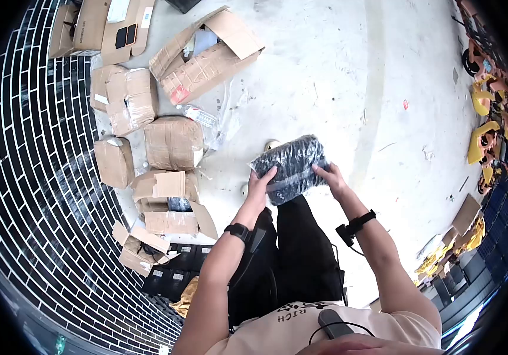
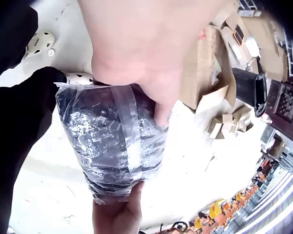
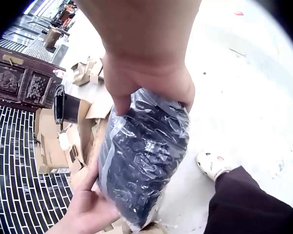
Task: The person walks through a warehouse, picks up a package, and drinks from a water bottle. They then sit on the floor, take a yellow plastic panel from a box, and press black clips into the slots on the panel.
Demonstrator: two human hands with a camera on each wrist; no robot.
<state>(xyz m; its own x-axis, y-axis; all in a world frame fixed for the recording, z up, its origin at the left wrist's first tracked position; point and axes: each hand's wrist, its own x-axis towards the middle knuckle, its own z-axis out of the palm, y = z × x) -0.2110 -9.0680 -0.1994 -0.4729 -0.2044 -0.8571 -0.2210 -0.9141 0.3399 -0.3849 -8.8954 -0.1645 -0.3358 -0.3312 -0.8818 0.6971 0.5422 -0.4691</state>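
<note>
Both hands hold a dark bundle wrapped in clear, crinkled plastic (image 1: 292,168), in front of the person's legs. My left hand (image 1: 259,188) grips its left end, with the thumb lying on the upper face. At the opposite end, my right hand (image 1: 334,179) grips it the same way, thumb on top and the other fingers hidden beneath. A strip of clear tape (image 2: 127,126) runs along the wrapped bundle in the left wrist view. Through the shiny film in the right wrist view, the dark contents (image 3: 146,156) look folded and soft; their kind is hidden by the wrap.
Several cardboard boxes stand along the black brick wall (image 1: 41,136) on the left, including a large open carton (image 1: 206,59). A closed brown box (image 1: 174,143) sits nearest the bundle. Crumpled clear plastic (image 1: 221,124) lies on the pale floor. Yellow and orange objects (image 1: 483,139) line the right.
</note>
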